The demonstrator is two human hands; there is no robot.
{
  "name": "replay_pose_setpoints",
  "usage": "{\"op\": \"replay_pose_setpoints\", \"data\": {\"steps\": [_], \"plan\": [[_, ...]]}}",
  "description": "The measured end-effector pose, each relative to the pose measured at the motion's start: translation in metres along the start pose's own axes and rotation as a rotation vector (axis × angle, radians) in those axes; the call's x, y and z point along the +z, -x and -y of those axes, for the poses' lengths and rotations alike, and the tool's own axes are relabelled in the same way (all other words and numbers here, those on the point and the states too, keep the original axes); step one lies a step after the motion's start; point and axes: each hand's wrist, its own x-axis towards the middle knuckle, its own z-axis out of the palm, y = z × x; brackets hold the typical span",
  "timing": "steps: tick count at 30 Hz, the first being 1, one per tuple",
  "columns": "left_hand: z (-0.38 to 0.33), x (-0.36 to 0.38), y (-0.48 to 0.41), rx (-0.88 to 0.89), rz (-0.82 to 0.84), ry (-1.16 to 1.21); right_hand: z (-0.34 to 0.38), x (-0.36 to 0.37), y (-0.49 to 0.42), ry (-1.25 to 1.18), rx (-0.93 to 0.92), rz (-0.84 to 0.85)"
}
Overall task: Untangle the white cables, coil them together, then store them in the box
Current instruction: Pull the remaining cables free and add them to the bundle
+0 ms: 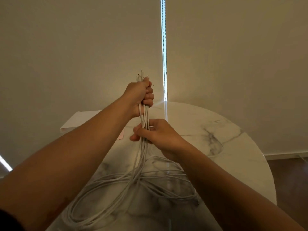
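Note:
Several white cables [143, 114] hang as one bundle from my raised left hand [141, 95], which grips them just below their plug ends; the plugs stick up above my fist. Lower down, my right hand [155, 132] holds the same bundle with fingers curled round the strands. Beneath my hands the cables spread into loose loops [116, 189] lying on the marble table [225, 144]. A pale box [78, 120] lies flat at the table's far left, partly hidden behind my left forearm.
The round table's edge curves along the right, with dark floor beyond it. A beaded blind cord [164, 55] hangs against the bright window gap behind my hands. A small pink item [121, 135] peeks out beside the box.

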Motion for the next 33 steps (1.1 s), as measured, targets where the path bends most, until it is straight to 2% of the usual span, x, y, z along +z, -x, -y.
{"op": "replay_pose_setpoints", "data": {"steps": [2,4,7,9,11,12,16,26,30,33], "plan": [[-0.004,-0.004,-0.005,-0.051,0.004,0.021,0.002,0.003,0.001,-0.139,0.033,0.021],[-0.008,-0.008,-0.009,-0.092,0.01,0.026,0.005,0.002,0.004,-0.113,0.017,0.008],[-0.015,-0.014,-0.014,-0.091,-0.001,0.042,0.007,-0.008,0.009,0.036,0.01,0.052],[-0.019,-0.016,-0.018,-0.047,-0.034,0.076,0.003,-0.012,0.013,0.293,0.0,0.068],[-0.021,-0.018,-0.022,-0.006,-0.071,0.144,-0.001,-0.014,0.015,0.556,-0.066,-0.01],[-0.022,-0.019,-0.023,0.012,-0.085,0.177,-0.002,-0.015,0.016,0.594,-0.103,-0.068],[-0.027,-0.016,-0.026,0.058,-0.117,0.252,-0.002,-0.017,0.02,0.556,-0.251,-0.243],[-0.024,-0.003,-0.019,0.018,-0.101,0.289,-0.003,0.001,0.001,0.628,-0.593,-0.688],[-0.02,0.003,-0.016,-0.003,-0.103,0.319,0.009,0.009,-0.01,0.611,-0.635,-0.776],[-0.021,0.003,-0.016,-0.023,-0.101,0.365,0.015,0.013,-0.01,0.556,-0.628,-0.777]]}}
